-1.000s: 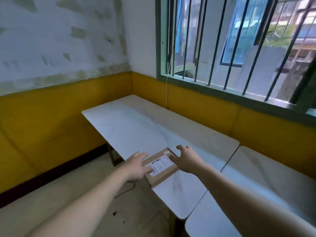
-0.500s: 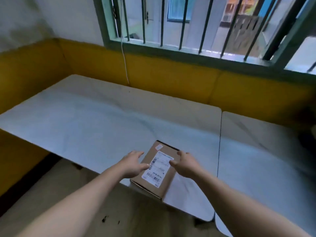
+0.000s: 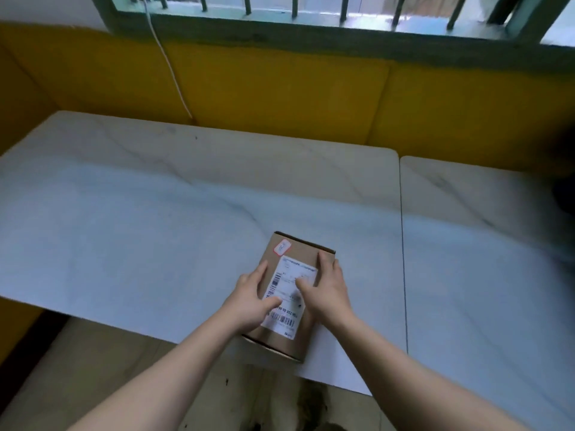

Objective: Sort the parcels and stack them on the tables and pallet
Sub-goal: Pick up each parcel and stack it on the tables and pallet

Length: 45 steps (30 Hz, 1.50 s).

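Observation:
A small brown cardboard parcel [image 3: 292, 253] with a white shipping label and a small red-edged sticker lies flat on the white marble-patterned table [image 3: 140, 219], at its near edge. My left hand [image 3: 250, 295] grips the parcel's left side, thumb on the label. My right hand [image 3: 326, 289] holds the right side, fingers along the edge and thumb across the label. The near end of the parcel sticks out slightly past the table's edge.
A second white table [image 3: 485, 275] butts against the first on the right, a narrow seam between them. A yellow padded wall [image 3: 280, 88] runs behind both, under a barred window [image 3: 311, 14]. A white cable [image 3: 169, 66] hangs down the wall. Bare floor lies below the near edge.
The view has swung right and tilted down toward the table. Both hands have closed in on the parcel, and it now lies farther onto the table, near the seam.

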Motion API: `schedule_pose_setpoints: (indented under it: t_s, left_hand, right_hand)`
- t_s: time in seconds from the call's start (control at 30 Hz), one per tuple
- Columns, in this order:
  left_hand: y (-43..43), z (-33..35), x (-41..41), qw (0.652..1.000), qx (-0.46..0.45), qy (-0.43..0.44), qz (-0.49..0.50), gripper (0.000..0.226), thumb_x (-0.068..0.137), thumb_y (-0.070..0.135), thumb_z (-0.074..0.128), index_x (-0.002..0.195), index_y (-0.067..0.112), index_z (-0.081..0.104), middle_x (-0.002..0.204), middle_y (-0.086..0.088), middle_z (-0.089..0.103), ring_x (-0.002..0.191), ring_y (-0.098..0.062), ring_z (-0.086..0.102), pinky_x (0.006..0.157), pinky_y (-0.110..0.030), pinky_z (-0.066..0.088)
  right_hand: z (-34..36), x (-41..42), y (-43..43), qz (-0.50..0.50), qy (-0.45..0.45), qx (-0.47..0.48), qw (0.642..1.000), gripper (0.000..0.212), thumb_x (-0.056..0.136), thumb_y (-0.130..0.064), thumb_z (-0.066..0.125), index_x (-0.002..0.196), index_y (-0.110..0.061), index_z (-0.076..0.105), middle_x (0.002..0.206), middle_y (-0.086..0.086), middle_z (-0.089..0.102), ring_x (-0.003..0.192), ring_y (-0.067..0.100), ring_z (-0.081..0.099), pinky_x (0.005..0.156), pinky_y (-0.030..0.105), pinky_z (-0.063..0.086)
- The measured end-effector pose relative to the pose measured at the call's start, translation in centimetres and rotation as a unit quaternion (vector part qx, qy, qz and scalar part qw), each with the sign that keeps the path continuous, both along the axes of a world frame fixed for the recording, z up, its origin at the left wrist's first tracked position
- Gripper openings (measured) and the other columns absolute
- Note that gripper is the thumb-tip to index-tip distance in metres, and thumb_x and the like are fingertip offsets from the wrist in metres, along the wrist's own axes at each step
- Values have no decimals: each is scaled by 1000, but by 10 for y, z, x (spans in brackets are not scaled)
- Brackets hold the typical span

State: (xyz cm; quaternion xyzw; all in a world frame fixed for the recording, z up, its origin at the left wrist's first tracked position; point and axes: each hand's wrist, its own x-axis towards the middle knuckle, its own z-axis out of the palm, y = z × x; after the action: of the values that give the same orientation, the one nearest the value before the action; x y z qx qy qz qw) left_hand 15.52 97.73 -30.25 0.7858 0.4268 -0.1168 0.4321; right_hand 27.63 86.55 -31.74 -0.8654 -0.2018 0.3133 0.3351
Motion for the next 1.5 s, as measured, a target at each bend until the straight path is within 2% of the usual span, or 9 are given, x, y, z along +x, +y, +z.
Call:
schedule_pose_setpoints:
  t_s: [0.23, 0.37, 0.5, 0.67, 0.8, 0.97, 1.13, 1.3, 1.5]
  left_hand:
    - [7, 57, 17, 990, -1, -132, -55, 79, 85, 15, 66, 150, 29, 22, 142, 0, 31, 112, -6, 40, 91, -15, 30]
    - [-3, 90, 18, 971, -10, -198, -132, 76, 86, 17, 65, 149, 28, 24, 137, 5, 32, 110, -2, 38, 85, -14, 31]
    - [-28, 109, 15, 944, -10, -225, -242, 75, 89, 23, 64, 149, 30, 21, 140, 7, 29, 113, -4, 37, 92, -19, 34]
    - [-88, 128, 3, 916, -44, -226, -328, 75, 90, 28, 62, 150, 35, 16, 139, 14, 26, 111, -7, 44, 80, -25, 53]
    - [-152, 150, -4, 891, -49, -248, -378, 76, 91, 28, 62, 150, 37, 15, 139, 16, 24, 95, -1, 53, 63, -16, 54]
    - [-260, 171, -6, 867, -77, -284, -401, 76, 89, 23, 65, 148, 38, 20, 135, 12, 28, 103, -7, 53, 70, -22, 57]
    - [-407, 188, -9, 826, -89, -324, -453, 75, 87, 13, 66, 149, 27, 25, 132, 11, 28, 106, -3, 43, 64, 2, 39]
    - [-539, 199, -13, 786, -93, -326, -517, 79, 86, 19, 68, 150, 31, 24, 141, 10, 27, 108, -4, 44, 68, -4, 44]
    - [-646, 200, -6, 748, -95, -325, -571, 77, 89, 22, 65, 150, 34, 21, 148, 10, 23, 107, -1, 41, 54, -3, 42]
  right_hand:
    - [56, 10, -8, -109, -17, 98, 989, 65, 91, -24, 62, 148, -24, 31, 146, 6, 33, 119, 16, 46, 103, 30, 38]
    - [87, -7, -36, -191, -63, 115, 973, 66, 94, -28, 59, 152, -26, 28, 145, 2, 36, 123, 14, 45, 97, 20, 31]
    - [107, -38, -79, -278, -107, 130, 946, 64, 95, -30, 58, 151, -28, 29, 140, 0, 40, 117, 11, 46, 103, 28, 38]
    - [127, -79, -152, -352, -147, 106, 918, 67, 96, -35, 57, 154, -27, 24, 142, 1, 37, 124, 13, 45, 106, 31, 38]
    - [144, -103, -216, -412, -183, 118, 885, 67, 95, -36, 58, 153, -30, 25, 141, -1, 37, 118, 9, 43, 108, 34, 38]
    - [163, -124, -322, -470, -215, 128, 846, 69, 94, -36, 61, 153, -29, 27, 145, 0, 39, 128, 15, 45, 104, 26, 35]
    - [189, -156, -464, -527, -241, 119, 807, 68, 93, -33, 63, 153, -27, 31, 151, -1, 36, 135, 13, 38, 102, 17, 26]
    - [202, -187, -588, -580, -268, 77, 765, 71, 93, -35, 63, 154, -27, 27, 159, 0, 23, 146, 15, 23, 120, 34, 21]
    - [206, -202, -686, -622, -274, 57, 731, 72, 93, -36, 61, 154, -28, 24, 160, -2, 19, 145, 14, 23, 118, 33, 22]
